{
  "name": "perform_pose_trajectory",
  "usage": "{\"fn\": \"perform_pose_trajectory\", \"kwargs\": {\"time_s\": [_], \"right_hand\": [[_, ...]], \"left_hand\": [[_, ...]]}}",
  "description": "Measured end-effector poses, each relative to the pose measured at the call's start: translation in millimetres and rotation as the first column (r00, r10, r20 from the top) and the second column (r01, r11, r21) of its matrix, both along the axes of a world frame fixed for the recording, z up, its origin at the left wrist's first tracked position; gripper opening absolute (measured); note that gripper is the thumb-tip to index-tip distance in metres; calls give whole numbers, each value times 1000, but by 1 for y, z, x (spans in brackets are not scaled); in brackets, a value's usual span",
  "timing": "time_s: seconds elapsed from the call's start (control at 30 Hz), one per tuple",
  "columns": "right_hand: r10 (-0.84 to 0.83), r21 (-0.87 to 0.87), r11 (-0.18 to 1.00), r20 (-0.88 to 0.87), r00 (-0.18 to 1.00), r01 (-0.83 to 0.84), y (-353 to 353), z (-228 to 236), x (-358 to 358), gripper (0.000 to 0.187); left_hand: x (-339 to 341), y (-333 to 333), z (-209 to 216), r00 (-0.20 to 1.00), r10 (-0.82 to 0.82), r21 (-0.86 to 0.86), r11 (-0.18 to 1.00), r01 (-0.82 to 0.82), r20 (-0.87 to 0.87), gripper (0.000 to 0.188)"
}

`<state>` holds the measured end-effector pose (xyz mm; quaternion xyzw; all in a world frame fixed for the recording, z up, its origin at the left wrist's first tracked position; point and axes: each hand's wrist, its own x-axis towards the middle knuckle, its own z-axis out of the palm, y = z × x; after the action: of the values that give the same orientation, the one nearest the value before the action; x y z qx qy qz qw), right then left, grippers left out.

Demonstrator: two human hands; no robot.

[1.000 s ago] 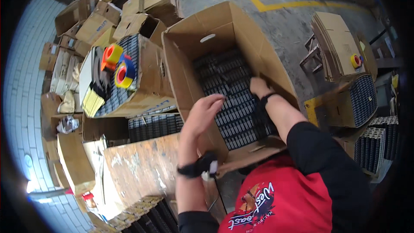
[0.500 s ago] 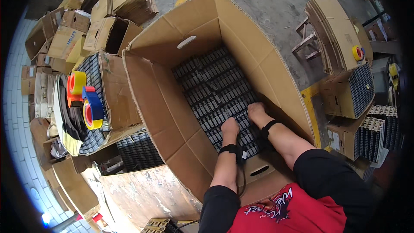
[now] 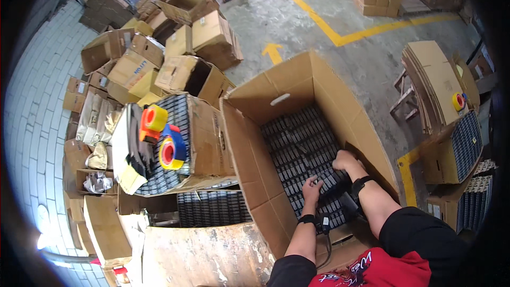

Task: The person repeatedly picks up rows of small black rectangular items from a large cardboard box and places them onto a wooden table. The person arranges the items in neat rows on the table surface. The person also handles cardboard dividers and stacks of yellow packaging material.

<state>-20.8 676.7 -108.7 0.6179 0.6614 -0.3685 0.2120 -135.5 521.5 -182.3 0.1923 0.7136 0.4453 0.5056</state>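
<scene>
Both hands reach down into a tall open cardboard box (image 3: 258, 165) holding rows of small black and grey ribbed parts (image 3: 300, 149). My left hand (image 3: 312, 188) hovers over the near rows, its fingers apart and slightly bent, with nothing plainly in them. Farther to the right, by the box's right wall, my right hand (image 3: 346, 161) is closed with its fingers curled down at the parts. What it grips is hidden beneath it. Dark bands circle both wrists, and a cable hangs from the left one.
Left of the box, a tape dispenser with red and yellow (image 3: 153, 120) and a blue one (image 3: 172, 151) rest on another filled carton. A worn wooden board (image 3: 212, 252) stands at the near left. Flattened cardboard (image 3: 433, 82) is stacked to the right.
The view has shifted, so the box appears lower and farther right. My left hand's fingers have loosened from a closed fist. The right hand stays closed near the right wall.
</scene>
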Motion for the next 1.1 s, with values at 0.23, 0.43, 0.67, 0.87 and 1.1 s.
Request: {"fn": "perform_pose_trajectory", "kwargs": {"time_s": [0.23, 0.43, 0.67, 0.87, 1.1], "right_hand": [[-25, 535, 800, -425, 905, 273, 14, 181, -38, 36], [376, 462, 819, -880, 290, 341, -117, 296, -79, 29], [623, 575, 750, -780, 59, -325, -352, 269, -116, 39], [495, 290, 524, -869, 8, -801, -497, 163, -136, 49], [247, -207, 363, -919, 308, -909, -550, 86, -175, 33]], "left_hand": [[-66, 54, 218, 908, 410, 641, 721, -264, -87, 32], [-89, -86, 362, 613, 777, 820, 439, -367, -142, 26], [-41, -394, 298, 209, 945, 625, 323, -710, -251, 25], [43, -574, 195, 118, 983, 400, 51, -915, 144, 43], [50, -640, 145, 13, 893, 248, 139, -959, -449, 30]]}}
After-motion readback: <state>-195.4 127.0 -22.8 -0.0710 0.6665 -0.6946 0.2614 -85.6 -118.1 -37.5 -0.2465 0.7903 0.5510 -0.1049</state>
